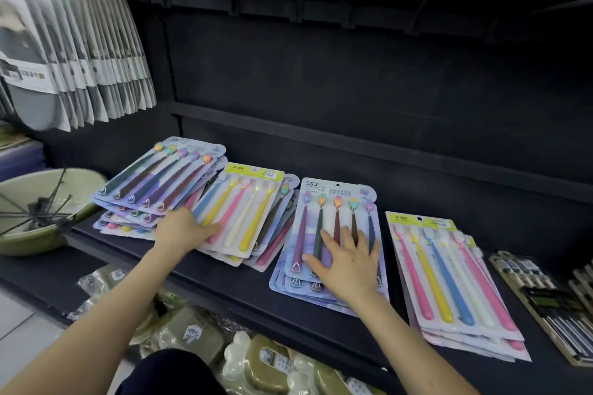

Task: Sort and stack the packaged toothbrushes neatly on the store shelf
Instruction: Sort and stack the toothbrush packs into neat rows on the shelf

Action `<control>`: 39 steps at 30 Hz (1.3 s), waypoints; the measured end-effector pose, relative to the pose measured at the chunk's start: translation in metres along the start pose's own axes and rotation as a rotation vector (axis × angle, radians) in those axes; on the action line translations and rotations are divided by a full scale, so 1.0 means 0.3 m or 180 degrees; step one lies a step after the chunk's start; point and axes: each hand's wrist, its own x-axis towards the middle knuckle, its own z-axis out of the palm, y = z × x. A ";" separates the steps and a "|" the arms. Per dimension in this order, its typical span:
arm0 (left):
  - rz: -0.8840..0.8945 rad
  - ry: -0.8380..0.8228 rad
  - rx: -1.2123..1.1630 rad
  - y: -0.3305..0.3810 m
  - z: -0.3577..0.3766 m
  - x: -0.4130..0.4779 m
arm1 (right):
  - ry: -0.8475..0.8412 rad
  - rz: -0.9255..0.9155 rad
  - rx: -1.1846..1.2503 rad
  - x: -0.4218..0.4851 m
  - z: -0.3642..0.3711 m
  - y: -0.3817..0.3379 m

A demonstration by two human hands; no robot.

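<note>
Several piles of packaged toothbrushes lie on the black shelf (224, 282). At the left is a loose, fanned pile of dark-handled packs (154, 179). On its right side lies a yellow-topped pastel pack (244, 212), and my left hand (183, 228) grips that pack's lower left edge. A neater stack of dark-handled packs (333, 212) sits in the middle; my right hand (346, 263) rests flat on it with fingers spread. Further right lies a squared stack of yellow-topped pastel packs (449, 279).
A green basin (35, 234) holding thin rods sits left of the shelf. Flat grey packs (73, 54) hang at upper left. Dark boxed items (545, 295) lie at the shelf's right end. Bagged green goods (256, 359) fill the lower shelf.
</note>
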 end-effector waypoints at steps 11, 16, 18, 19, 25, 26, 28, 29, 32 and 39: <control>-0.0435 -0.0405 -0.2794 0.027 -0.098 -0.085 | 0.0628 -0.0470 0.1327 -0.049 -0.067 -0.130; -0.0372 -0.1061 -0.3459 0.040 -0.092 -0.170 | -0.0472 0.0142 0.4806 -0.048 -0.157 -0.220; 0.0066 -0.1274 -0.3037 0.055 -0.065 -0.175 | -0.0206 0.0332 0.5129 -0.041 -0.174 -0.198; 0.0324 -0.1214 -0.2737 0.060 -0.051 -0.167 | -0.0017 0.0417 0.5114 -0.041 -0.179 -0.179; 0.0611 -0.0093 0.0044 0.014 0.042 -0.006 | 0.0592 0.0977 0.4503 -0.046 -0.191 0.037; 0.0547 -0.0270 0.0251 0.018 0.060 0.015 | 0.0597 0.1050 0.4422 -0.046 -0.192 0.072; 0.0427 -0.0440 0.0629 0.030 0.084 0.054 | 0.0622 0.1183 0.4240 -0.044 -0.188 0.125; 0.0339 -0.0467 0.0792 0.038 0.086 0.071 | 0.0639 0.1246 0.4098 -0.043 -0.183 0.142; 0.0138 -0.0517 0.0941 0.051 0.074 0.112 | 0.0478 0.1324 0.3787 -0.046 -0.145 0.166; -0.0165 -0.0654 -0.1196 0.101 0.072 0.106 | 0.0601 0.1378 0.3252 -0.044 -0.106 0.147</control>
